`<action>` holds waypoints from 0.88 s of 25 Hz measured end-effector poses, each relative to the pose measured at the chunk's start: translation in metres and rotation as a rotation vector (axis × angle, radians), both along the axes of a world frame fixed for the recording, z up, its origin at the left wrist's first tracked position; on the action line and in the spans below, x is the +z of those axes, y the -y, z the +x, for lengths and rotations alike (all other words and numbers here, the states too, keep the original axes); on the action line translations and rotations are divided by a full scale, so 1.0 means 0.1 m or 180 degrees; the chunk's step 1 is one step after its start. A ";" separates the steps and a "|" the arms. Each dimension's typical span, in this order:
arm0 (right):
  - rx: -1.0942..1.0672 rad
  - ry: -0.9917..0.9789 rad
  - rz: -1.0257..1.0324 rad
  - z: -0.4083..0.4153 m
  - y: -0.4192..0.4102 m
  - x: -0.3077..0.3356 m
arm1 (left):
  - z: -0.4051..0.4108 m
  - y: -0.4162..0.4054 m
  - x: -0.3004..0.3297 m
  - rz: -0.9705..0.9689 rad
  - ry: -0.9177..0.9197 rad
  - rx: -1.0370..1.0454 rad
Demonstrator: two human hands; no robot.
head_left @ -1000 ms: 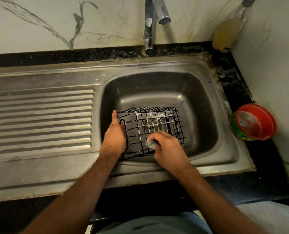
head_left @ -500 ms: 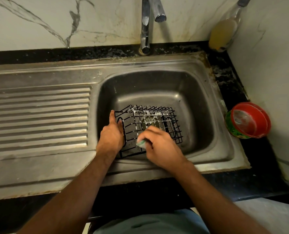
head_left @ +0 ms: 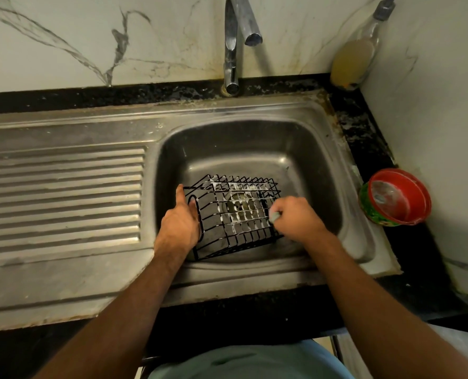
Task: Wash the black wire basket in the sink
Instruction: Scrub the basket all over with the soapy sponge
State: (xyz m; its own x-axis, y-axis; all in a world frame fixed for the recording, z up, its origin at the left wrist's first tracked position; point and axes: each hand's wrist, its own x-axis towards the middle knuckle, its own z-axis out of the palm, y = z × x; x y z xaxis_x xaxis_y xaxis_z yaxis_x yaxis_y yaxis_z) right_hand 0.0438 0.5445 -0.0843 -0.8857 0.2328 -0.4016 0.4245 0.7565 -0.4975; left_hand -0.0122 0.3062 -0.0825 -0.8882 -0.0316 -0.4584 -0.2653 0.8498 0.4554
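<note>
In the steel sink basin [head_left: 303,165], the black wire basket [head_left: 238,214] lies soapy over the drain. The left hand [head_left: 178,228] grips its left end; the right hand [head_left: 295,217] pinches a small pale-green scrubber [head_left: 274,216] against its right side. Slick suds could let the basket slip and skid. A second ago the scrubber worked the near front edge.
</note>
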 end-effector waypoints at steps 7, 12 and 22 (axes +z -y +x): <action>0.0810 -0.0752 -0.0655 0.19 0.82 0.51 | -0.06 0.01 -0.17 -0.0031 0.0004 0.0008; 0.0044 -0.0220 -0.0150 0.16 0.24 0.23 | -0.11 0.03 -0.27 -0.0021 0.0114 0.0045; 0.0709 -0.0449 -0.0260 0.27 0.58 0.27 | -0.13 0.05 -0.31 0.0111 0.0023 0.0036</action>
State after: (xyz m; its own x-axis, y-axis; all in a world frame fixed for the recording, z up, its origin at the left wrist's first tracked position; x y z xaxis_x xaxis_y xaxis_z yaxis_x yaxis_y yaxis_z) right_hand 0.0710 0.4870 -0.0574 -0.9600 -0.0021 -0.2801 0.1743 0.7783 -0.6032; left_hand -0.0250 0.3008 -0.1138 -0.8846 -0.0254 -0.4657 -0.2780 0.8305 0.4827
